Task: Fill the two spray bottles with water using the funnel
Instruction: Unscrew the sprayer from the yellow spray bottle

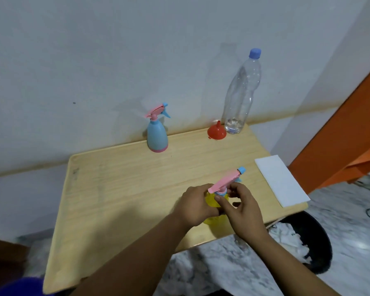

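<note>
While yellow spray bottle [215, 210] stands lower centre of frame on bench [120, 189], judge it light thin plastic, smooth, squashy under hard squeeze; best held round belly, cap turned at collar. Left hand [193, 207] wraps belly, fingers curled. Right hand [242, 207] pinches collar under pink trigger head [226, 180], other fingers loosely spread. Blue spray bottle [157, 135] upper centre, head on. Red funnel [216, 130] upside down just beside clear water bottle [241, 92], capped, little water left. White cloth [281, 180] at right edge.
</note>
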